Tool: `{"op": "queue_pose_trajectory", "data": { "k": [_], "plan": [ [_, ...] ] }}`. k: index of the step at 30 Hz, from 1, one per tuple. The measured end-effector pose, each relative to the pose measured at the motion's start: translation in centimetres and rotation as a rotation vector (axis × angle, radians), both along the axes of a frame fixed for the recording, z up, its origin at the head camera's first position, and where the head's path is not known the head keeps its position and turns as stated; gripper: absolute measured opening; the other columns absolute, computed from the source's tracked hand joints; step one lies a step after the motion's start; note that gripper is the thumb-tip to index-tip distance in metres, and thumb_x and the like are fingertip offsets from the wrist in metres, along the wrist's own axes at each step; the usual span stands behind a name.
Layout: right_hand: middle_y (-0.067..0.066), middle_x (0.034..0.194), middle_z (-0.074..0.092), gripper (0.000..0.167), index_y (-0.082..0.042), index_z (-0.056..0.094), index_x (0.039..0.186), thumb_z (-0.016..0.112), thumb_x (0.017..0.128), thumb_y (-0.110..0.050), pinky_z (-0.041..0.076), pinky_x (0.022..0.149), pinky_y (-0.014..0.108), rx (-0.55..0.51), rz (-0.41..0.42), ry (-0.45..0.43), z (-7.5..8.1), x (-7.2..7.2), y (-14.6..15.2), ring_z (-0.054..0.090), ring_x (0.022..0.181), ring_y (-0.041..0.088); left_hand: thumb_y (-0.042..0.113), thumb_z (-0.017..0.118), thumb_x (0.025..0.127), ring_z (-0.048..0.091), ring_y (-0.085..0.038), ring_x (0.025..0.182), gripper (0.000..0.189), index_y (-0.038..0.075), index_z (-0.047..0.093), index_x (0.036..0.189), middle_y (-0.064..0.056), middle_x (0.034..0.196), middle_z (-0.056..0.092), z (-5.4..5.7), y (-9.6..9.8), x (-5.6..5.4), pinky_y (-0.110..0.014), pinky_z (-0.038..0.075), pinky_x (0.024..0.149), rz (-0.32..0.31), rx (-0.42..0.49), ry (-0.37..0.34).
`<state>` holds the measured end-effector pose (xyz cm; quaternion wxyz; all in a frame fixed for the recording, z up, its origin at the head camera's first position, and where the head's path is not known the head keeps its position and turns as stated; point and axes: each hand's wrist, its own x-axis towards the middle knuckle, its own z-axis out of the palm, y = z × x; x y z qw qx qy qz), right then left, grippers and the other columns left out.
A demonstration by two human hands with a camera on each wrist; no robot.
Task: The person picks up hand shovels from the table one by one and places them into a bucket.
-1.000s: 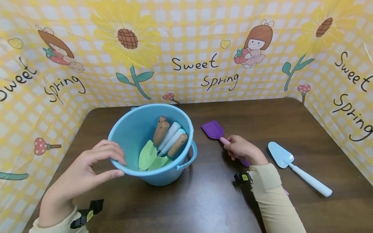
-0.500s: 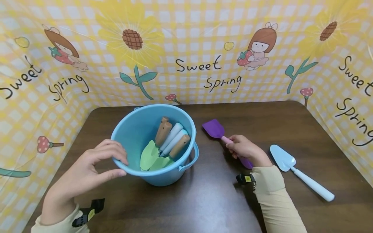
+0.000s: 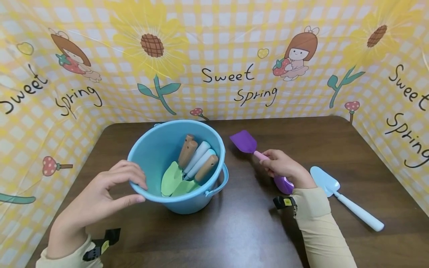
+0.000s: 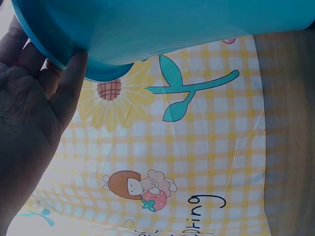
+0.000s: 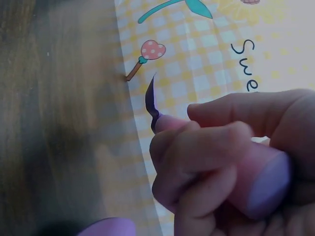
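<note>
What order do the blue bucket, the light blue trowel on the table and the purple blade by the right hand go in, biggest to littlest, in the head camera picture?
1. Blue bucket, clearly largest
2. Light blue trowel
3. Purple blade, smallest, though it sits farther from the camera than the trowel

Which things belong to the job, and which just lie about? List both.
Likely the job:
bucket, held by left hand
purple shovel, in right hand
tools in the bucket

Likely just lying about:
blue trowel
another purple tool, partly hidden
</note>
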<state>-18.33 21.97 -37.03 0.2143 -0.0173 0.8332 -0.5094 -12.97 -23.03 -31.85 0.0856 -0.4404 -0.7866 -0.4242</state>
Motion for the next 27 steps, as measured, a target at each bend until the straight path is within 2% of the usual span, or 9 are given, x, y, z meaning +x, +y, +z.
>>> {"op": "queue_pose_trajectory", "data": {
  "k": [9,18,27],
  "plan": [
    [0.001,0.071,0.049,0.043,0.015,0.042,0.132,0.052,0.101,-0.013,0.033,0.046,0.019,-0.046,-0.023,0.015,0.4,0.4,0.4,0.038,0.049,0.005,-0.016,0.084,0.062,0.053,-0.013,0.108,0.051,0.016,0.071,0.099,0.002,0.097,0.068,0.0,0.0,0.1,-0.021,0.039,0.096,0.001,0.000,-0.008],
    [-0.001,0.068,0.045,0.045,0.007,0.054,0.119,0.053,0.103,-0.036,0.030,0.046,0.022,-0.043,-0.031,0.040,1.6,0.4,0.6,0.034,0.047,0.007,-0.016,0.084,0.061,0.052,-0.013,0.109,0.051,0.016,0.071,0.099,0.002,0.097,0.068,0.0,0.0,0.0,-0.021,0.039,0.096,-0.006,-0.003,0.000],
    [-0.002,0.066,0.045,0.042,0.005,0.057,0.115,0.055,0.102,-0.036,0.026,0.044,0.020,-0.084,-0.022,0.038,3.0,0.6,0.5,0.030,0.046,0.006,-0.015,0.084,0.061,0.052,-0.012,0.108,0.050,0.015,0.071,0.099,0.003,0.097,0.068,0.1,0.0,0.0,-0.021,0.039,0.096,-0.005,0.000,0.006]
  ]
}}
